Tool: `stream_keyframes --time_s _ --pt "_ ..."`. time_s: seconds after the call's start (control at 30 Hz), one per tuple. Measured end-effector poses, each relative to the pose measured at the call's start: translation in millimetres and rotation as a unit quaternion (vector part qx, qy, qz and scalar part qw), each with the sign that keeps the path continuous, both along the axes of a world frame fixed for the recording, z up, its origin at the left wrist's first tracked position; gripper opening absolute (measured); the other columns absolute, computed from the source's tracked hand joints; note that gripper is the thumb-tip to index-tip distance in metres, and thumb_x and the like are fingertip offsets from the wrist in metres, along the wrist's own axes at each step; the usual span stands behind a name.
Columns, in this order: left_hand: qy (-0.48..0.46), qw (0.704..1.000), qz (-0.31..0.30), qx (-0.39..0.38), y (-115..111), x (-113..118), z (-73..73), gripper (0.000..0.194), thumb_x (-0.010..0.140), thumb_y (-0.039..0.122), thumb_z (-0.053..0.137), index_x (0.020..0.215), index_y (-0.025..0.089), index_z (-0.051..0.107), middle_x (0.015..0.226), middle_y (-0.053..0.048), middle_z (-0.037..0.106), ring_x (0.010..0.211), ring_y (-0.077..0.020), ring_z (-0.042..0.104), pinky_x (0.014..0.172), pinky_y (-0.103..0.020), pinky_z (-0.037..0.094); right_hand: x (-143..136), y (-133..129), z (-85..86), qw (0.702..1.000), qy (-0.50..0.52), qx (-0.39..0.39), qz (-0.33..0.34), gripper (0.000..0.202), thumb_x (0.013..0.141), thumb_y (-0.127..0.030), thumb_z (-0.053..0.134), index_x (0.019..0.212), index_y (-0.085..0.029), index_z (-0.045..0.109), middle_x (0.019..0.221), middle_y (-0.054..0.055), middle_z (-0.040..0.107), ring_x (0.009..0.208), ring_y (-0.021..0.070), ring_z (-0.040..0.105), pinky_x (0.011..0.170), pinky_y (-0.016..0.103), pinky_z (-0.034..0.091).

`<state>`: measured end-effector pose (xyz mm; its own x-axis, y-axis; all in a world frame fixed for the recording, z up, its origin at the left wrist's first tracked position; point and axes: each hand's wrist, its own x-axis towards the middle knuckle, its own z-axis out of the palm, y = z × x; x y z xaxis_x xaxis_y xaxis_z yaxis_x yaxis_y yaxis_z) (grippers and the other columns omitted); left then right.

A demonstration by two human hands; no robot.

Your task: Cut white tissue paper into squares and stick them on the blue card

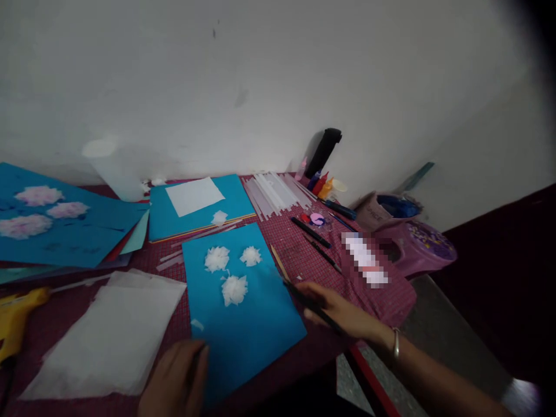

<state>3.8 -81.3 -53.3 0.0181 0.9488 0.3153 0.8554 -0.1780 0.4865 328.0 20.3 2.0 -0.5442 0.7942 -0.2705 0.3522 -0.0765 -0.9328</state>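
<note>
A blue sheet (260, 324) lies on the red-patterned tablecloth (282, 237), with three white crumpled-paper flowers (234, 289) on its upper half and a small white scrap (197, 325) near its left edge. My right hand (332, 310) holds a slim dark tool, perhaps a brush or pen, whose tip points to the sheet's right edge. At the sheet's lower left is my left hand (176, 376), fingers curled; a dark shape shows between the fingers, too unclear to name. A pale wooden stick (280, 263) rests by the sheet's upper right edge.
White tissue sheets (113, 330) and a yellow glue gun (19, 318) lie left. Behind are another blue sheet (160, 217), paper strips (278, 194) and paint bottles (322, 184). Pens and a brush (324, 252) lie right, near a pink container (417, 249). A flowered blue card (99, 226) stands left.
</note>
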Motion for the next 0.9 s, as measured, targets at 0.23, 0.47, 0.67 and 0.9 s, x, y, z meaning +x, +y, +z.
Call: stream_keyframes --time_s 0.23,0.47,0.67,0.9 --pt "0.139 0.986 -0.092 -0.018 48 23 -7.9 0.022 0.086 0.029 0.051 0.096 0.021 0.069 0.103 -0.007 0.072 0.09 -0.0237 0.069 0.078 -0.038 0.058 -12 7 0.9 0.979 -0.01 -0.2 0.027 0.051 0.083 -0.054 0.059 0.115 -0.015 0.052 0.074 -0.003 0.05 0.054 0.0057 0.049 0.049 0.017 0.041" --pt "0.158 0.974 -0.161 0.006 44 3 -31.2 0.023 0.087 0.035 0.054 0.103 0.023 0.066 0.105 -0.006 0.072 0.09 -0.0212 0.069 0.077 -0.031 0.058 -20 18 -5.2 0.973 -0.012 -0.226 0.054 0.044 0.083 -0.052 0.06 0.11 -0.017 0.056 0.075 -0.002 0.05 0.06 0.0079 0.048 0.051 0.018 0.04" --pt "0.139 0.976 -0.166 0.024 44 3 -31.9 0.025 0.088 0.035 0.052 0.103 0.021 0.066 0.104 -0.008 0.072 0.089 -0.0212 0.068 0.078 -0.03 0.056 -32 25 5.7 0.974 -0.056 -0.211 0.062 0.041 0.083 -0.047 0.06 0.11 -0.016 0.057 0.073 -0.002 0.047 0.06 0.0092 0.044 0.05 0.019 0.036" --pt "0.111 0.982 -0.152 0.014 43 8 -31.2 0.025 0.088 0.035 0.052 0.105 0.022 0.066 0.106 -0.008 0.071 0.091 -0.0221 0.067 0.079 -0.032 0.055 -37 22 0.4 0.978 -0.08 -0.185 0.052 0.037 0.083 -0.045 0.06 0.109 -0.019 0.059 0.073 -0.002 0.048 0.059 0.0091 0.042 0.049 0.019 0.035"
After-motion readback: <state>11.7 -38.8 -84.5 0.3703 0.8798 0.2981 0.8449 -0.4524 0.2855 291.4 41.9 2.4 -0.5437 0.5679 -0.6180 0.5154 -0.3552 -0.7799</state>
